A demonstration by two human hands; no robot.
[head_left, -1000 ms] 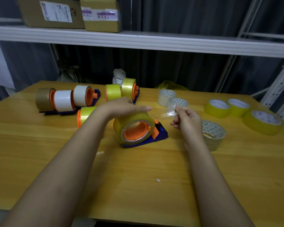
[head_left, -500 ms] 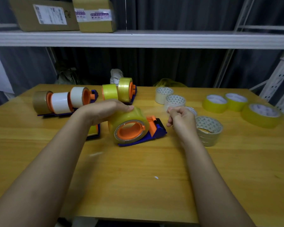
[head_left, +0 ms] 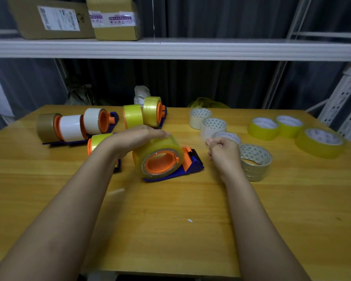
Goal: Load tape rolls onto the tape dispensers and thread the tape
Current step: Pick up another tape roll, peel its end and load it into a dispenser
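The blue dispenser [head_left: 192, 166] carries a yellow tape roll [head_left: 160, 153] under the flat-fingered left hand [head_left: 138, 136]; the right hand [head_left: 223, 153] is curled, its pinch of anything unclear.

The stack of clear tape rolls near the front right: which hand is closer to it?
Right. The right hand is just left of the stack; the left hand rests on the loaded yellow roll, farther left.

Seven loaded tape dispensers [head_left: 166, 159], seven loose tape rolls [head_left: 254, 159] and two cardboard boxes [head_left: 51, 19].
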